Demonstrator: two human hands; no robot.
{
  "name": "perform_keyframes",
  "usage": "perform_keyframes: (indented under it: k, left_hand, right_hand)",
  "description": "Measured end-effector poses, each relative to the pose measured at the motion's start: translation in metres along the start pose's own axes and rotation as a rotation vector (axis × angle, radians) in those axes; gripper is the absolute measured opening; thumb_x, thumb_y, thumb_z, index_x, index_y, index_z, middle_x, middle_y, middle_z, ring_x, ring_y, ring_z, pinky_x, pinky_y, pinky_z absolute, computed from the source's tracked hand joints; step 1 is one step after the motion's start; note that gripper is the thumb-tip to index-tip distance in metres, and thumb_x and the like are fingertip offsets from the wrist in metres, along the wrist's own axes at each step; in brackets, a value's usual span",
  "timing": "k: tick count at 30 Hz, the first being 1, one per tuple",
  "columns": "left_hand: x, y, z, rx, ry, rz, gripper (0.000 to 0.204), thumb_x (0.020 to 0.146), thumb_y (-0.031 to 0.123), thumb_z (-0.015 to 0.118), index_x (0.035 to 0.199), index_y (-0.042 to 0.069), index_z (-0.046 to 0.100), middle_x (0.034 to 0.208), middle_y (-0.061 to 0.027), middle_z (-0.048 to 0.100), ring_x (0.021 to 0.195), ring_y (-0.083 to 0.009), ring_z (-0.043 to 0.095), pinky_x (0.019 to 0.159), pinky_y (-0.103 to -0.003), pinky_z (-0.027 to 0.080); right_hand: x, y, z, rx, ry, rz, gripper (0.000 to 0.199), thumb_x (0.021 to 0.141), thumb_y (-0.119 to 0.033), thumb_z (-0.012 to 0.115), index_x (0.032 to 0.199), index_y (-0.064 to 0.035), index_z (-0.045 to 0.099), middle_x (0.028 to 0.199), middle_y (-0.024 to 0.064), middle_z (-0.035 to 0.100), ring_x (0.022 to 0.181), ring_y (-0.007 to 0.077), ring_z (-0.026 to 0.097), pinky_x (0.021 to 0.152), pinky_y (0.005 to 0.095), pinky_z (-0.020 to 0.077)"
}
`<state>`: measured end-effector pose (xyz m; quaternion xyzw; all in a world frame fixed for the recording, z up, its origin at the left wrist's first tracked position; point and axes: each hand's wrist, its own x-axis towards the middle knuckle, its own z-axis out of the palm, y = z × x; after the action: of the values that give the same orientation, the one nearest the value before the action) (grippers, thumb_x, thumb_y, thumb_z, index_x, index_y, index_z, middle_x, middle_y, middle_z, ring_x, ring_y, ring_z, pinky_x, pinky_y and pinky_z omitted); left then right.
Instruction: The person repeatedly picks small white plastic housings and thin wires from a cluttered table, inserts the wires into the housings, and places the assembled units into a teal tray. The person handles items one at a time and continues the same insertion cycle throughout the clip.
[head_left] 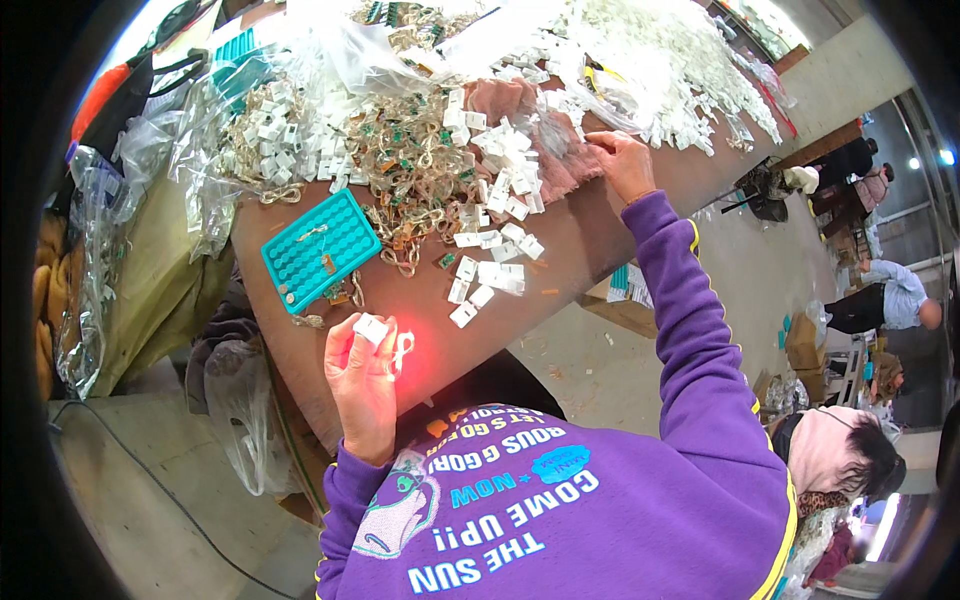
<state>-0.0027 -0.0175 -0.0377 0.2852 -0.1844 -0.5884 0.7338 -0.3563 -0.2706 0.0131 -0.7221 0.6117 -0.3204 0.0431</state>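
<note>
Fingers of left hand [364, 390] pinched round white piece [371, 329], cord [404, 346] beside it, near edge of counter [575, 240]; right hand [627, 168] curled at pink cloth [562, 165], hold unclear. Step: apparently hold-and-reach; next move likely needs steady left pinch.

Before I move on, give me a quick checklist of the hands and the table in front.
1. White block secure in left hand: ok, pinched between thumb and fingers.
2. Right hand free: cannot tell; its fingertips are at the pink cloth, grip unclear.
3. Teal tray cleared: not ok, a few small pieces lie on it.
4. White cord clear of the tray: ok, it is beside the left hand.
5. Source of the red glow: cannot tell.
</note>
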Motion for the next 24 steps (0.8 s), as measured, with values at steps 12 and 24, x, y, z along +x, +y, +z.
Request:
perform_keyframes:
  k: [12,24]
  left_hand:
    - [-0.001,0.001,0.001,-0.041,-0.006,-0.002,0.019,0.095,0.004,0.058,0.114,0.002,0.058,0.106,-0.0102,0.064,0.104,-0.0227,0.062,0.104,-0.046,0.046]
    - [-0.003,0.005,0.003,0.016,0.004,-0.079,0.025,0.099,0.012,0.054,0.123,0.004,0.051,0.11,-0.012,0.061,0.108,-0.0304,0.062,0.085,-0.046,0.054]
  right_hand:
    - [0.026,0.048,0.024,-0.078,-0.191,-0.086,0.022,0.077,-0.023,0.076,0.096,-0.0116,0.074,0.09,0.0092,0.072,0.08,0.0242,0.069,0.074,0.0333,0.054]
    - [0.025,0.027,0.002,0.119,-0.18,0.103,0.017,0.083,-0.015,0.068,0.092,-0.0026,0.073,0.08,0.0064,0.072,0.072,0.0116,0.066,0.067,0.0264,0.0518]
